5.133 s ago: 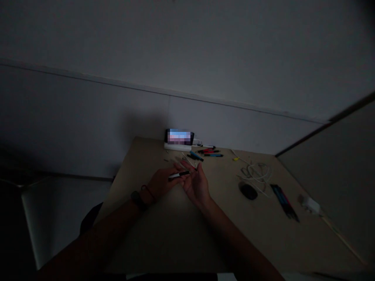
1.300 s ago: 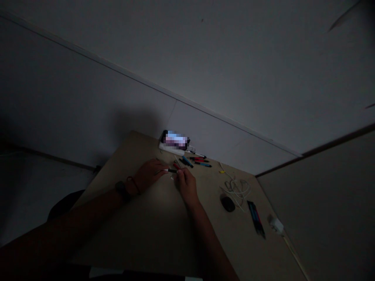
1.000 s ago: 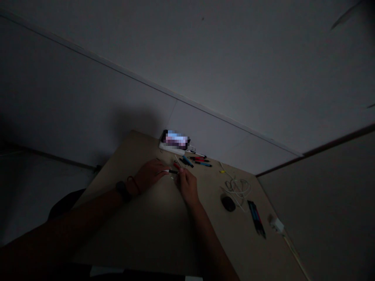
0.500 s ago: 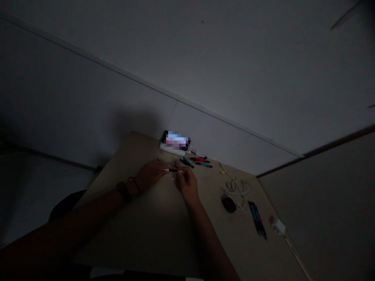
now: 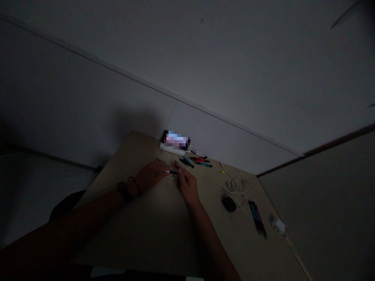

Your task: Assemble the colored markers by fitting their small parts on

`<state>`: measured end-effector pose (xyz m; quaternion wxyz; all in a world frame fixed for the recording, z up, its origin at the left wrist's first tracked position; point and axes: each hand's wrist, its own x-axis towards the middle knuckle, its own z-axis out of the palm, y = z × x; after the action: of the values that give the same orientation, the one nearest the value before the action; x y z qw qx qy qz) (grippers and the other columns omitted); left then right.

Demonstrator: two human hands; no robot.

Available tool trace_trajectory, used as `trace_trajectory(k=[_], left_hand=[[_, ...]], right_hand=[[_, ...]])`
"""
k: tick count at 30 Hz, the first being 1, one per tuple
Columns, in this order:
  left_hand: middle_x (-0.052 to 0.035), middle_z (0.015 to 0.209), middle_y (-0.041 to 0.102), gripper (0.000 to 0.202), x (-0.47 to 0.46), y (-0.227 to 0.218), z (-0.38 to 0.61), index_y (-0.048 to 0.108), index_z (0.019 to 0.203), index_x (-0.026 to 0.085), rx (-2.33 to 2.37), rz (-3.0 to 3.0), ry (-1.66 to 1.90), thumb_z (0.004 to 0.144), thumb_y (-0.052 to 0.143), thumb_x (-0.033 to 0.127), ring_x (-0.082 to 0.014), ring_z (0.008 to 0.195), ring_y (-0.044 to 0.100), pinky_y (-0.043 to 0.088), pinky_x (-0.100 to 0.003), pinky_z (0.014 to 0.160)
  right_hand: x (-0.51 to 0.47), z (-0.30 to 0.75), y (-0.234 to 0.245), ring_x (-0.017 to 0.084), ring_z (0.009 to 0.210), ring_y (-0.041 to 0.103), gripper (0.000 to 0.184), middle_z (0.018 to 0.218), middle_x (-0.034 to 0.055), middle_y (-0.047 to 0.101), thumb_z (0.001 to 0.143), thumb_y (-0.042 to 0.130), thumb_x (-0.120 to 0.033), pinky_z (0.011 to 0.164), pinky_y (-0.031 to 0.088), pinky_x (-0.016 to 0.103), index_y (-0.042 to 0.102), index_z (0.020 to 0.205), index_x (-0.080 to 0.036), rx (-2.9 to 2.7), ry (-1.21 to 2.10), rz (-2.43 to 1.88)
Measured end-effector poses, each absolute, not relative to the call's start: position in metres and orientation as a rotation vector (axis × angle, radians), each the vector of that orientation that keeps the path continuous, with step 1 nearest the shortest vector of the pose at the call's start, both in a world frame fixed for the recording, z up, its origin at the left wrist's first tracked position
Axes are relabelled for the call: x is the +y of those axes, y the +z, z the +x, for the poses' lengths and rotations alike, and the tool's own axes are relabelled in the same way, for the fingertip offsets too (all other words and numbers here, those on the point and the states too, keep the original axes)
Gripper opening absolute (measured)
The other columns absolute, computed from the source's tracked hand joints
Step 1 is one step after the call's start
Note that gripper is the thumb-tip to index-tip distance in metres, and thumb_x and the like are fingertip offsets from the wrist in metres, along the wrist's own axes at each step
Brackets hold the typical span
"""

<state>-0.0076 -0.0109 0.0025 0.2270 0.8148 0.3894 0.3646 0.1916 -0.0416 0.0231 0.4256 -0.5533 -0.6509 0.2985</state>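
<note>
Between my two hands is a pen (image 5: 166, 171) with a white part and a black part, lying roughly level just above the table. My left hand (image 5: 150, 175) has its fingers closed on the white end. The fingertips of my right hand (image 5: 186, 183) pinch the black end and cover its tip. Just beyond them lie a red pen part (image 5: 177, 166), a blue pen part (image 5: 188, 162) and a thin white piece (image 5: 177, 159). The dim light hides fine detail.
A phone (image 5: 175, 140) with a lit, blurred screen leans on a white box (image 5: 172, 150) by the wall. Red pens (image 5: 199, 159) and a blue pen (image 5: 203, 164) lie beside it. To the right are a white cable (image 5: 238, 189), a black mouse (image 5: 228, 203), a bundle of pens (image 5: 258, 219) and a white plug (image 5: 278, 225).
My right fingers have shifted slightly left along the pen and cover more of its black end. More of the red part shows behind them. My left hand is almost still.
</note>
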Motion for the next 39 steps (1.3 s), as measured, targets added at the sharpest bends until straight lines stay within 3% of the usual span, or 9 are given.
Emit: trace_trajectory(k=[3, 9, 14, 23, 30, 36, 39], left_hand=[[-0.0073, 0.107, 0.075, 0.026, -0.0104, 0.0022, -0.0074, 0.076, 0.110, 0.020, 1.077, 2.250, 1.000, 0.102, 0.054, 0.033, -0.0222, 0.104, 0.065, 0.051, -0.037, 0.095], [-0.0070, 0.107, 0.076, 0.031, -0.0101, -0.0011, -0.0070, 0.075, 0.114, 0.020, 1.080, 2.267, 1.046, 0.105, 0.050, 0.037, -0.0217, 0.103, 0.065, 0.051, -0.037, 0.096], [-0.0070, 0.104, 0.076, 0.031, -0.0095, -0.0027, -0.0080, 0.075, 0.111, 0.020, 1.060, 2.299, 1.042, 0.104, 0.050, 0.036, -0.0214, 0.099, 0.065, 0.051, -0.036, 0.092], [-0.0064, 0.101, 0.076, 0.031, -0.0077, -0.0055, -0.0075, 0.077, 0.109, 0.021, 1.028, 2.327, 1.074, 0.104, 0.050, 0.037, -0.0214, 0.101, 0.064, 0.051, -0.037, 0.093], [-0.0066, 0.102, 0.075, 0.030, -0.0101, -0.0033, -0.0093, 0.076, 0.112, 0.021, 1.023, 2.380, 1.131, 0.105, 0.051, 0.036, -0.0210, 0.103, 0.065, 0.051, -0.037, 0.095], [-0.0068, 0.105, 0.076, 0.028, -0.0094, -0.0020, -0.0098, 0.075, 0.110, 0.020, 1.080, 2.301, 1.114, 0.103, 0.052, 0.035, -0.0203, 0.100, 0.067, 0.053, -0.036, 0.094], [-0.0067, 0.105, 0.076, 0.027, -0.0087, -0.0026, -0.0095, 0.076, 0.110, 0.021, 1.096, 2.263, 1.117, 0.103, 0.054, 0.036, -0.0204, 0.100, 0.068, 0.054, -0.036, 0.093]], right_hand=[[-0.0409, 0.1923, 0.0213, 0.017, 0.056, 0.052, 0.055, 0.056, -0.0009, 0.054, 0.099, 0.046, -0.063, 0.057, 0.040, 0.028, 0.056, 0.062, -0.023, -1.632, 0.742, -1.399], [-0.0414, 0.1941, 0.0191, 0.016, 0.058, 0.053, 0.040, 0.062, -0.0020, 0.057, 0.098, 0.053, -0.058, 0.059, 0.040, 0.027, 0.055, 0.077, -0.024, -1.606, 0.727, -1.340], [-0.0435, 0.1933, 0.0218, 0.017, 0.059, 0.053, 0.041, 0.061, -0.0018, 0.056, 0.099, 0.051, -0.056, 0.058, 0.039, 0.027, 0.054, 0.075, -0.024, -1.640, 0.694, -1.344], [-0.0394, 0.1932, 0.0158, 0.017, 0.058, 0.052, 0.046, 0.060, -0.0017, 0.056, 0.098, 0.051, -0.057, 0.059, 0.040, 0.028, 0.067, 0.074, -0.022, -1.598, 0.730, -1.389], [-0.0408, 0.1891, 0.0195, 0.014, 0.050, 0.042, 0.056, 0.050, -0.0037, 0.043, 0.097, 0.048, -0.061, 0.054, 0.034, 0.028, 0.048, 0.054, -0.024, -1.541, 0.776, -1.425], [-0.0439, 0.1892, 0.0199, 0.017, 0.061, 0.054, 0.038, 0.064, -0.0022, 0.057, 0.099, 0.050, -0.054, 0.060, 0.039, 0.027, 0.059, 0.079, -0.023, -1.610, 0.685, -1.401], [-0.0447, 0.1908, 0.0211, 0.017, 0.062, 0.055, 0.037, 0.065, -0.0017, 0.057, 0.100, 0.048, -0.052, 0.060, 0.039, 0.027, 0.057, 0.079, -0.023, -1.674, 0.651, -1.375]])
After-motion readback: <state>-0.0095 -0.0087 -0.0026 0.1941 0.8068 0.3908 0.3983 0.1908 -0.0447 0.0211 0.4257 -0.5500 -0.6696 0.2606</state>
